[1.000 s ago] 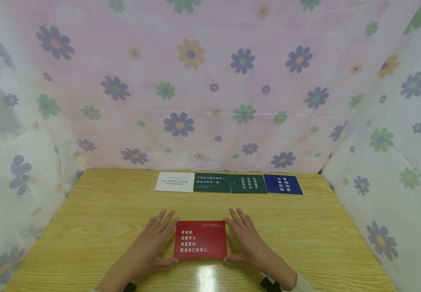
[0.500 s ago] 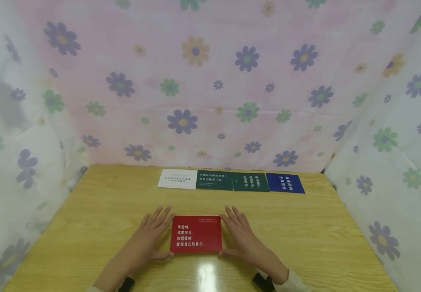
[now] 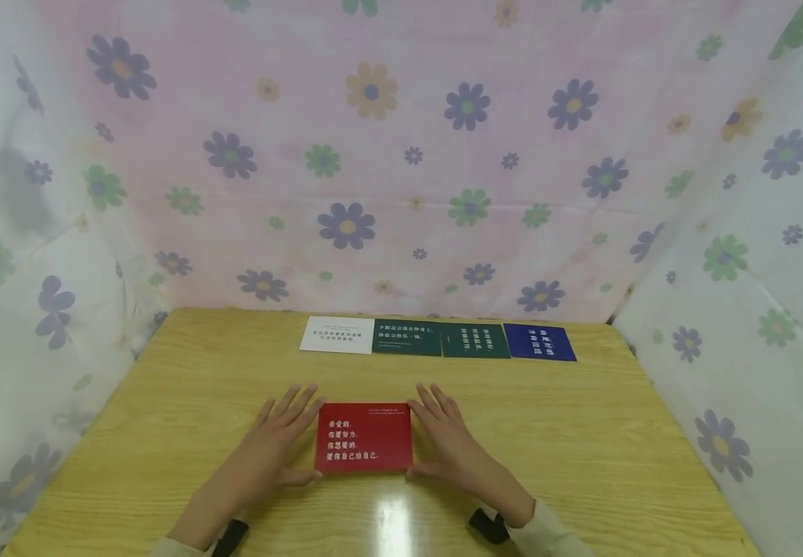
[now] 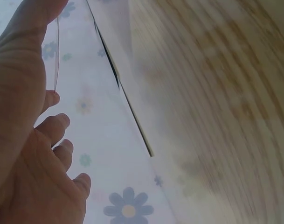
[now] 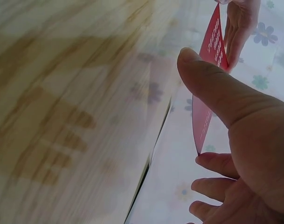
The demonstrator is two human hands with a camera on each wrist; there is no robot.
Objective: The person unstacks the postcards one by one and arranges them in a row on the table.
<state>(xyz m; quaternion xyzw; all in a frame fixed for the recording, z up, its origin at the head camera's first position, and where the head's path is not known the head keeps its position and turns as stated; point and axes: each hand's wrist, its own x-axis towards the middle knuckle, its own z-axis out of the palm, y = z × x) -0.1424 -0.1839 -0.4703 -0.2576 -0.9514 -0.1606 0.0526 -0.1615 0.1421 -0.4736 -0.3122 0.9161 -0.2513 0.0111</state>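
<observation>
A red card (image 3: 363, 438) with white Chinese lettering is held level between both hands in the head view. My left hand (image 3: 262, 449) holds its left side, thumb at the near corner and index finger at the far corner. On the right side my right hand (image 3: 457, 452) grips the same way, its other fingers spread. In the right wrist view the red card (image 5: 203, 121) shows above the tabletop, spanning thumb and index finger, with the left hand (image 5: 242, 30) at its other end. The left wrist view catches only a thin edge of it.
Beyond the hands, a row of cards lies side by side on the wooden table (image 3: 186, 402): a white card (image 3: 336, 345), a dark green card (image 3: 407, 348), another green card (image 3: 457, 340) and a blue card (image 3: 539, 354). Flower-printed cloth (image 3: 401, 178) walls the table's back and sides.
Both hands have carried the red card to the left relative to the row of cards, and slightly toward it. Their hold looks the same, and the row has stayed put.
</observation>
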